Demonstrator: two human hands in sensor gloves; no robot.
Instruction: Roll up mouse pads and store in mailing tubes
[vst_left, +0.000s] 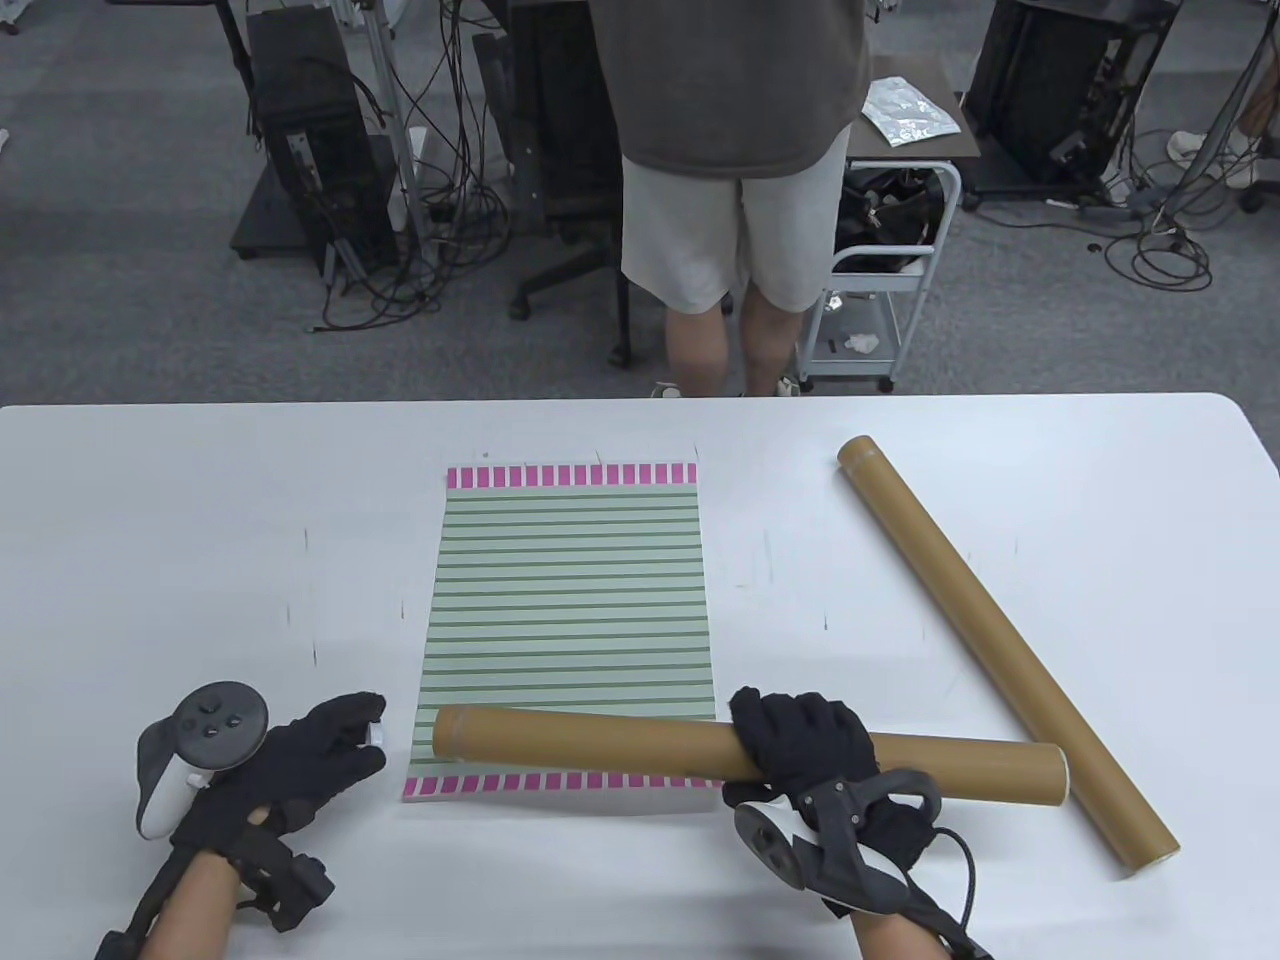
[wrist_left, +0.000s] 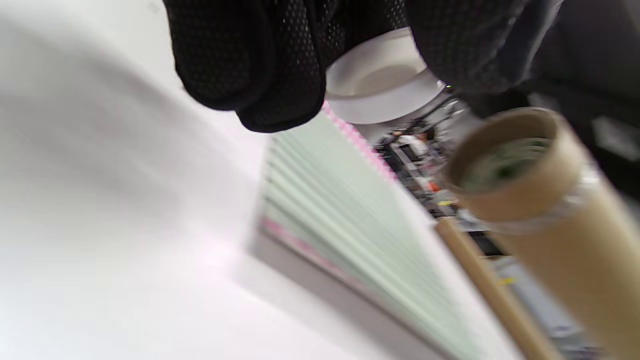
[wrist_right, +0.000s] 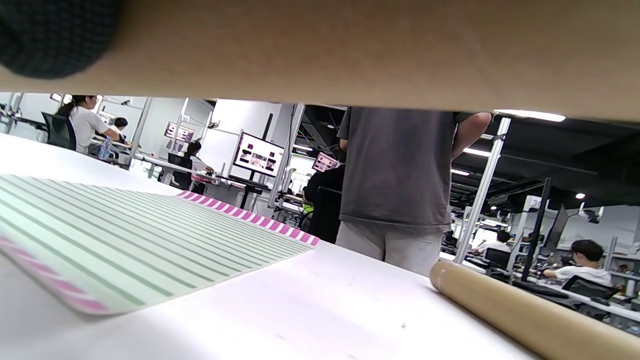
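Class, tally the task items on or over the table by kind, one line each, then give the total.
Mailing tubes: 2, held tube, lying tube
Mouse pads: 1, striped pad
End caps: 1, white cap
Total: 4

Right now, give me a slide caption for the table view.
Right hand grips an uncapped mailing tube over the striped mouse pad; left hand holds its white cap.

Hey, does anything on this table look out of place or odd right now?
Nothing looks damaged or spilled. The mouse pad lies flat, unrolled, and the second mailing tube sits diagonally.
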